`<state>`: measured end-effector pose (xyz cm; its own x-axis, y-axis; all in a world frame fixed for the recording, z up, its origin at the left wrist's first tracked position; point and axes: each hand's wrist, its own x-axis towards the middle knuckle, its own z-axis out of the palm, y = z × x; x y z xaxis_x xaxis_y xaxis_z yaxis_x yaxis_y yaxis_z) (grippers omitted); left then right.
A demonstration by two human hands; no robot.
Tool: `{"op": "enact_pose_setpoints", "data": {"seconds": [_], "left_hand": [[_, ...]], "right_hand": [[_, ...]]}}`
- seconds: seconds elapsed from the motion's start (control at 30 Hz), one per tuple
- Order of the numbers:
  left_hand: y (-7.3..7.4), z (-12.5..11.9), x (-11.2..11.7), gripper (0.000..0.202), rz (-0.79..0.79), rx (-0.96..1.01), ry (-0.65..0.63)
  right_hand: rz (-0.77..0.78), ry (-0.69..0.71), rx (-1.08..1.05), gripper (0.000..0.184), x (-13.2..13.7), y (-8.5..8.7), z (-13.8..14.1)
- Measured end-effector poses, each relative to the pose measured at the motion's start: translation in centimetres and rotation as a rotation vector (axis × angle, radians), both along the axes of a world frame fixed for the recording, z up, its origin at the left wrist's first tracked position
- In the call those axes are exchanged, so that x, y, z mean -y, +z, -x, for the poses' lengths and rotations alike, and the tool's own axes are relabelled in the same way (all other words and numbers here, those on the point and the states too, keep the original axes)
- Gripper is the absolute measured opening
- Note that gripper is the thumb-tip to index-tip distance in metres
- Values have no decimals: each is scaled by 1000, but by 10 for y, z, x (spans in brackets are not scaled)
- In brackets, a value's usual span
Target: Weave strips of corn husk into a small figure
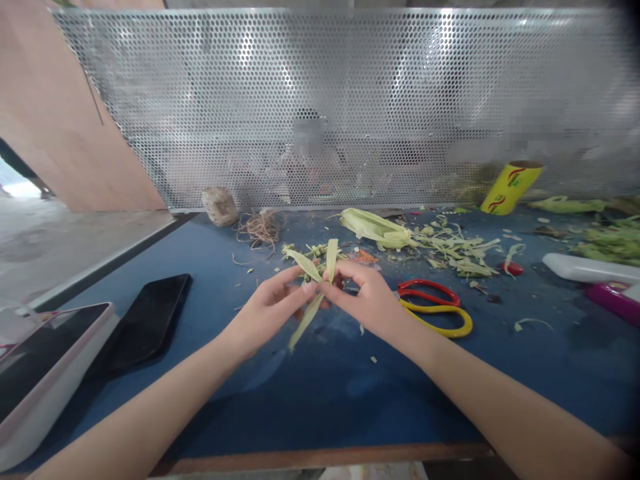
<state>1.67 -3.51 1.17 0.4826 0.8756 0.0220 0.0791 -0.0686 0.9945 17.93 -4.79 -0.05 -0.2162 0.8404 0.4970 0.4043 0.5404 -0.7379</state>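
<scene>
Pale green corn husk strips (306,321) are pinched between my two hands over the middle of the blue table. One strip hangs down toward me; two others stick up and away. My left hand (280,297) is closed on the strips from the left, thumb on top. From the right, my right hand (357,287) pinches the same strips, its fingertips touching or nearly touching the left thumb. Small green bits (317,251) show just behind the fingers. Scissors (440,310) with one red and one yellow handle lie beside my right wrist, their blades hidden.
A corn husk bundle (375,229) and shredded strips (460,247) lie behind. Brown twine (261,228) sits near a whitish block (220,205). A black phone (145,323) lies left; a yellow tube (511,188) stands tilted back right. A perforated metal screen (350,87) borders the table's far edge.
</scene>
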Motion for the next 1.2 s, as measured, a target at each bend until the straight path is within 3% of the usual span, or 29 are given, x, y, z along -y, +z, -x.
{"op": "enact_pose_setpoints", "data": {"seconds": [0.1, 0.23, 0.33, 0.4, 0.5, 0.57, 0.7, 0.97, 1.2], "left_hand": [[-3, 2, -4, 24, -60, -14, 160], [-5, 3, -8, 30, -167, -44, 314], [-4, 3, -8, 28, -219, -50, 357], [-4, 2, -6, 25, -186, -24, 329], [-6, -1, -4, 17, -65, 31, 128], [-8, -2, -3, 31, -10, 39, 26], [-9, -2, -3, 48, 21, -17, 61], [3, 1, -2, 26, 71, -93, 16], [0, 1, -2, 25, 75, -4, 29]], "right_hand": [[-2, 2, 33, 14, 4, 1, 2], [-22, -40, 62, 13, 7, 1, 6], [-16, -51, 32, 14, 7, -1, 8], [11, -55, 8, 13, 7, -2, 7], [101, -51, -35, 10, 4, -4, 5], [153, -48, -63, 12, 3, -3, 4], [153, -64, -51, 17, 1, -1, 1], [161, -63, -96, 18, -2, 1, -1], [204, -113, -187, 20, -3, 1, -2]]}}
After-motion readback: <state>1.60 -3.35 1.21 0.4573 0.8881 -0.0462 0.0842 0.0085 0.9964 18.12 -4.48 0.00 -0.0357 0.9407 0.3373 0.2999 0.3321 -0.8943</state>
